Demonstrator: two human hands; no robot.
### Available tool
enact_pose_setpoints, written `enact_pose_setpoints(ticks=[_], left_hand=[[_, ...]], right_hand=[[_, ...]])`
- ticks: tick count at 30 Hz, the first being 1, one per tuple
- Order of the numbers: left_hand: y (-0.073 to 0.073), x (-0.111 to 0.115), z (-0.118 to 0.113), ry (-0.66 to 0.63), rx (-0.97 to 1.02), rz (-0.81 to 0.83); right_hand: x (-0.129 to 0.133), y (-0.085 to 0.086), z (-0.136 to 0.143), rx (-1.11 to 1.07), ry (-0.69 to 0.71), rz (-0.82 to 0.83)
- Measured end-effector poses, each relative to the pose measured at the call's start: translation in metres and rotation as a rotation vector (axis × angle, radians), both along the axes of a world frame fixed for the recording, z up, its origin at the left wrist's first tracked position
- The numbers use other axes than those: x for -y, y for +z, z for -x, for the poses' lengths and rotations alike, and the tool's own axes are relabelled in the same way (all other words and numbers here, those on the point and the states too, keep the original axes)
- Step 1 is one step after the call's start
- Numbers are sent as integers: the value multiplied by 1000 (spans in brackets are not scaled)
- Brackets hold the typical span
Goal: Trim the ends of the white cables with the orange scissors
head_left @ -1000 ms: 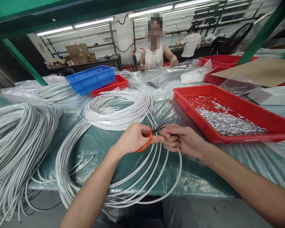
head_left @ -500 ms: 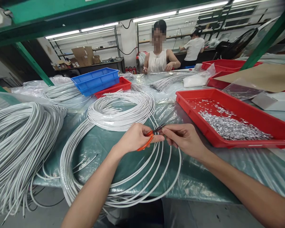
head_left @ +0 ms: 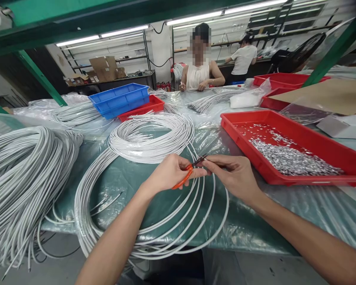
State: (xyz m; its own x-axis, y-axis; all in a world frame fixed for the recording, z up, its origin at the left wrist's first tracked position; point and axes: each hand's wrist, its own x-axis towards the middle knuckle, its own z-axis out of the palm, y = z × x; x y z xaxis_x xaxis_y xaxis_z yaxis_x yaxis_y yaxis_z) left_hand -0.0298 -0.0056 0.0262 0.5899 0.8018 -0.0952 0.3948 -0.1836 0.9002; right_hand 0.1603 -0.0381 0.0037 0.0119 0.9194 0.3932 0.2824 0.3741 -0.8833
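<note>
My left hand point(head_left: 173, 172) is closed around a tool with orange handles and dark blades, which looks like small scissors point(head_left: 184, 179). The blades point up and right, meeting the fingertips of my right hand point(head_left: 233, 172). Those fingers pinch the end of a white cable point(head_left: 226, 209) that loops down from them; the very tip is hidden by the fingers and blades. Other loops of the loose white cable coil point(head_left: 87, 198) hang below my hands. Behind them, a tighter coil of white cable point(head_left: 148, 152) lies on the plastic-covered table point(head_left: 249, 225).
A red tray point(head_left: 296, 180) of small metal pieces point(head_left: 290, 156) stands at right. A large cable bundle point(head_left: 26, 178) drapes over the left edge. Behind are a blue bin point(head_left: 120, 101) and a red bin point(head_left: 157, 103). A person point(head_left: 198, 75) sits opposite; green posts point(head_left: 41, 79) frame the table.
My right hand has shifted very slightly to the right, and the cable loop under it has swung a little right. My left hand stays in nearly the same place.
</note>
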Motion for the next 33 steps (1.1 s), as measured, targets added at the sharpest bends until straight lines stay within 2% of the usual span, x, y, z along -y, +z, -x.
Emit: enact_pose_setpoints(ticks=[2, 8, 13, 18, 26, 33], left_hand=[[0, 0, -1, 3, 9, 2], [0, -1, 0, 30, 10, -34], [1, 0, 0, 12, 23, -8], [-1, -1, 1, 14, 8, -32], [-1, -1, 2, 20, -22, -35], [-2, -2, 3, 12, -32, -30]], right_hand=[[0, 1, 1, -19, 20, 17], [-1, 5, 0, -116, 198, 115], [0, 5, 0, -201, 236, 171], [-2, 6, -1, -176, 232, 197], [-1, 13, -2, -20, 130, 58], [-1, 10, -3, 5, 67, 10]])
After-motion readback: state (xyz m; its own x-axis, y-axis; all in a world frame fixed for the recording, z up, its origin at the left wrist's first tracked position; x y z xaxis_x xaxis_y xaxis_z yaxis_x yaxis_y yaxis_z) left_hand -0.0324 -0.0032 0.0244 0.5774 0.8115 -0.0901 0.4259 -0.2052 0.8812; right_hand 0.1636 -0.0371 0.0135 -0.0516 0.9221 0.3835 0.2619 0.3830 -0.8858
